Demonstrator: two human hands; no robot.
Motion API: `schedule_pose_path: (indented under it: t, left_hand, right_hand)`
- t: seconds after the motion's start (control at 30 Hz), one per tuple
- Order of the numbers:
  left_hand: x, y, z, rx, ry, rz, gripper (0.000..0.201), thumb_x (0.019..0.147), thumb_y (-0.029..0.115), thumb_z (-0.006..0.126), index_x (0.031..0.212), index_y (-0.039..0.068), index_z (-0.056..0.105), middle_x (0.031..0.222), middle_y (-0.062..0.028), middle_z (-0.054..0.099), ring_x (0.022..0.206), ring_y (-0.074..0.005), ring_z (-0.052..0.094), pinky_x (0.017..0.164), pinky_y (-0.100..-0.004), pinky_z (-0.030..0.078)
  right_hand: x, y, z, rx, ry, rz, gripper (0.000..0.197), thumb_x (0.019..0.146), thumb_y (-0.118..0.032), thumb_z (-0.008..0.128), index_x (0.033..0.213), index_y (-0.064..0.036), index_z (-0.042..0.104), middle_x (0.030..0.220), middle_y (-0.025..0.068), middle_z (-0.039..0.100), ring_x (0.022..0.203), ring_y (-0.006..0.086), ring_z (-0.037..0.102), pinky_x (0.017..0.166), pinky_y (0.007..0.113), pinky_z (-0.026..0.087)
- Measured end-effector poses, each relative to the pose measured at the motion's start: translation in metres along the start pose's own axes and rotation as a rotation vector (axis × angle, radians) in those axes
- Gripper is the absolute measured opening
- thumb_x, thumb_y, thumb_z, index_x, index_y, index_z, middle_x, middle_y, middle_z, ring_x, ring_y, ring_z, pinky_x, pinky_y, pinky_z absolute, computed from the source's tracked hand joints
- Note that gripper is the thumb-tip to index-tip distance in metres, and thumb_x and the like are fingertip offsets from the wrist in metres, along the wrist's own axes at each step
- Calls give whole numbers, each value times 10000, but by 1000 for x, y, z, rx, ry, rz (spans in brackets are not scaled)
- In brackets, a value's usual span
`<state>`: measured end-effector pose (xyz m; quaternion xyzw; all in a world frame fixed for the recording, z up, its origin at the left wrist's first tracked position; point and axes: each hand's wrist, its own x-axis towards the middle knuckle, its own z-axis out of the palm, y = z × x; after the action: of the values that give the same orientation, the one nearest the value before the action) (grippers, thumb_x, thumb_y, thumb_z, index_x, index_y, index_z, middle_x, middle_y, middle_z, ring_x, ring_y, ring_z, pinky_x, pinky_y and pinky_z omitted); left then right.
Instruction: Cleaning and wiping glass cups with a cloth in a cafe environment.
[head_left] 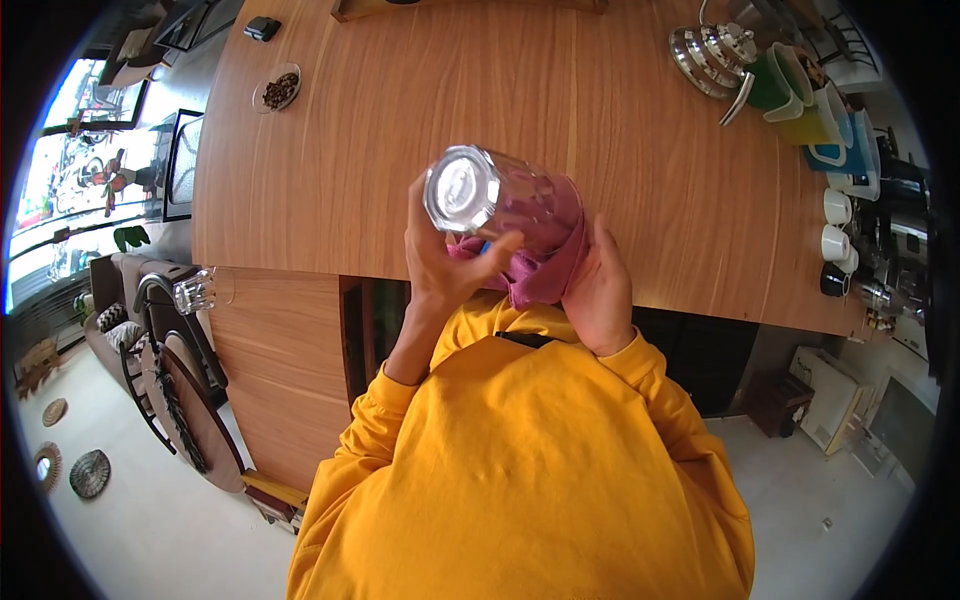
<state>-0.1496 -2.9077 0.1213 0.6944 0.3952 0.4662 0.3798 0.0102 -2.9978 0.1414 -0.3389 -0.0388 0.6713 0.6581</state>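
Observation:
A clear drinking glass is held tilted above the near edge of the wooden counter, its thick base toward the upper left. My left hand wraps round its side near the base, fingers partly hidden behind it. A pink cloth covers the mouth end and seems to be partly inside the glass. My right hand grips the cloth at that end, thumb up and the other fingers mostly out of sight.
Another clear glass stands on the lower wooden surface at left. A small dish of dark beans and a black box lie far left. At right are a metal gooseneck kettle, coloured plastic containers and white cups.

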Motion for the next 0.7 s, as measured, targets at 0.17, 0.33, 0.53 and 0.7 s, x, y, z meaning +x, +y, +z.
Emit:
schedule_pose_path:
  t: [0.17, 0.33, 0.53, 0.7]
  left_hand:
    - [7, 6, 13, -618, 128, -510, 463, 946, 342, 672, 1209, -10, 525, 1082, -114, 649, 976, -192, 678, 830, -323, 572]
    - [5, 8, 12, -1064, 70, -833, 466, 1020, 414, 504, 1263, 16, 503, 1201, -147, 653, 1039, -239, 679, 888, -370, 560]
    - [-4, 10, 17, -728, 264, -612, 452, 953, 334, 669, 1234, 19, 510, 1134, -99, 623, 1023, -188, 646, 878, -326, 543]
    - [-6, 2, 3, -470, 224, -273, 732, 846, 231, 816, 1381, 31, 359, 1191, -111, 571, 1064, -178, 600, 908, -308, 515]
  right_hand:
    - [-5, 10, -13, -694, -280, -407, 599, 1066, -456, 338, 1400, 24, 468, 1408, 184, 520, 1340, 324, 472, 1142, 427, 322]
    - [26, -4, -42, -1699, -436, -931, 521, 1048, -373, 383, 1319, 43, 538, 1314, 252, 548, 1304, 417, 467, 1142, 534, 279]
    - [18, 11, -32, -1248, -361, -637, 484, 1060, -330, 388, 1364, 29, 502, 1330, 211, 556, 1310, 371, 477, 1146, 429, 295]
    - [-12, -4, 4, -617, -239, -178, 582, 1078, -362, 370, 1485, 50, 317, 1462, 160, 452, 1358, 270, 435, 1152, 354, 296]
